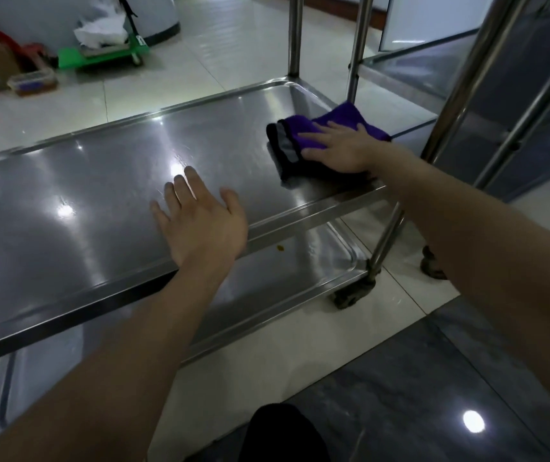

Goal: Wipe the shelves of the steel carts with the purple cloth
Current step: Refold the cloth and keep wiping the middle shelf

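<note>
— Where's the purple cloth (346,117)?

— At the right end of the cart's shelf (100,181), by its near right corner. The right grip (343,150) presses it flat, fingers straight, clasping nothing. The left grip (205,228) lies released, palm down by the near edge.

— How far along?

— Early, I'd judge (any streaks are hard to read). The lower shelf (320,271) bears a yellowish speck (279,249), and the second cart (433,71) seems to be waiting.

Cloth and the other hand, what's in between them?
Only bare steel shelf lies between the left hand and the cloth under the right hand, seen in the head view.
</note>
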`<state>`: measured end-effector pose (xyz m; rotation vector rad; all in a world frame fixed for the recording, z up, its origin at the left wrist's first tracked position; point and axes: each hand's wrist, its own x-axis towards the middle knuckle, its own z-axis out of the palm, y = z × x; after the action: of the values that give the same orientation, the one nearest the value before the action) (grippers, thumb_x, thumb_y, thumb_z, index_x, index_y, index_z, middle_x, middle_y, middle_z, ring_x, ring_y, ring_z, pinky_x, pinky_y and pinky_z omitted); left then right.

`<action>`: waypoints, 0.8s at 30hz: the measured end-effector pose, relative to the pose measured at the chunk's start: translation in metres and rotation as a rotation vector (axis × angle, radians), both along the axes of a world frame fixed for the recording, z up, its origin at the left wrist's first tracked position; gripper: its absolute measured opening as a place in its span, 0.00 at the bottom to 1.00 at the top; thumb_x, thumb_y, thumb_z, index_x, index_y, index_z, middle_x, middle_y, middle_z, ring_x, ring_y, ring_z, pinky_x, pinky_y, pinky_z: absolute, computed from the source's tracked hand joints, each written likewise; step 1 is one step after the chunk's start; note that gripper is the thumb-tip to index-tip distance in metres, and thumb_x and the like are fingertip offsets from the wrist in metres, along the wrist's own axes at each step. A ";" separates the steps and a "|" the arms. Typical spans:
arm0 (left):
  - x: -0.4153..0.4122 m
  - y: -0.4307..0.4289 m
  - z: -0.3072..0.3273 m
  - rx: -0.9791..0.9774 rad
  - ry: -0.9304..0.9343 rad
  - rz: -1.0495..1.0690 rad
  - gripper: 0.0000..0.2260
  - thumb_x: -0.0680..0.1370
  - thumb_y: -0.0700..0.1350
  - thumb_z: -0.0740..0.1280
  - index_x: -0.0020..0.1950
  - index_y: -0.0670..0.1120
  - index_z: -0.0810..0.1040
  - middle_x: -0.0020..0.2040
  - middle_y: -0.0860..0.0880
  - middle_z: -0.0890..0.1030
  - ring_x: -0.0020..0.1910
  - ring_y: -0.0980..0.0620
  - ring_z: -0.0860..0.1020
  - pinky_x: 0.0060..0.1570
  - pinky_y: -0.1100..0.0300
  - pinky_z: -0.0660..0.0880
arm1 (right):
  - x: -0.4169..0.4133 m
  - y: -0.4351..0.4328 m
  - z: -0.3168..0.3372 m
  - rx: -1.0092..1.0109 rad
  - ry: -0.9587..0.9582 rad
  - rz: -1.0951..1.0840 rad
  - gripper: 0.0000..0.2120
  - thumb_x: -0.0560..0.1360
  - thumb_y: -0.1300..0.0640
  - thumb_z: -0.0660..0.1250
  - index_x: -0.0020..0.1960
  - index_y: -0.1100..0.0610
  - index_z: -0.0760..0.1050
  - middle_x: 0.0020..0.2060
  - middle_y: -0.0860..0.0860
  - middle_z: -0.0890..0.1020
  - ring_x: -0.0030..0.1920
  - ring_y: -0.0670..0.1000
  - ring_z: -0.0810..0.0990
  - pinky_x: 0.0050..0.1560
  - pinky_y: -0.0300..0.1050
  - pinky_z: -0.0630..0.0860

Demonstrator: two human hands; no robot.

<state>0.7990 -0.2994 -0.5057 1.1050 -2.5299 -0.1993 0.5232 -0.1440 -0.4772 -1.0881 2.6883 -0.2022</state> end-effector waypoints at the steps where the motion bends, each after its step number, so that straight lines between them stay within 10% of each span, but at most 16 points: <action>1: -0.001 0.001 0.000 0.003 0.005 0.004 0.33 0.87 0.58 0.48 0.88 0.42 0.51 0.87 0.39 0.59 0.87 0.40 0.55 0.85 0.36 0.47 | 0.014 0.018 -0.002 -0.015 0.014 -0.004 0.41 0.72 0.19 0.43 0.82 0.31 0.53 0.85 0.40 0.52 0.86 0.51 0.47 0.80 0.73 0.38; 15: 0.022 -0.002 0.022 0.209 0.529 -0.153 0.23 0.87 0.49 0.62 0.81 0.43 0.70 0.79 0.41 0.73 0.81 0.41 0.67 0.84 0.42 0.57 | 0.147 0.017 -0.013 -0.087 0.091 0.054 0.31 0.81 0.27 0.44 0.83 0.31 0.53 0.86 0.42 0.52 0.86 0.51 0.47 0.80 0.73 0.38; 20: 0.116 -0.102 0.027 -0.280 0.285 -0.125 0.21 0.84 0.49 0.59 0.72 0.41 0.78 0.69 0.37 0.79 0.76 0.36 0.72 0.80 0.37 0.61 | 0.144 0.014 -0.014 -0.076 0.085 0.022 0.34 0.79 0.24 0.42 0.83 0.31 0.54 0.86 0.41 0.52 0.86 0.51 0.47 0.80 0.74 0.38; 24: 0.164 -0.154 0.016 -0.279 0.145 -0.001 0.25 0.85 0.52 0.57 0.76 0.38 0.73 0.72 0.33 0.76 0.79 0.35 0.68 0.82 0.34 0.53 | 0.147 0.009 -0.011 -0.030 0.106 -0.005 0.33 0.80 0.26 0.43 0.83 0.32 0.52 0.86 0.43 0.53 0.86 0.52 0.47 0.79 0.75 0.39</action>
<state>0.9632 -0.4531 -0.4894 0.9436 -2.3431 0.0697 0.6697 -0.1351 -0.4886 -1.1310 2.7898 -0.1914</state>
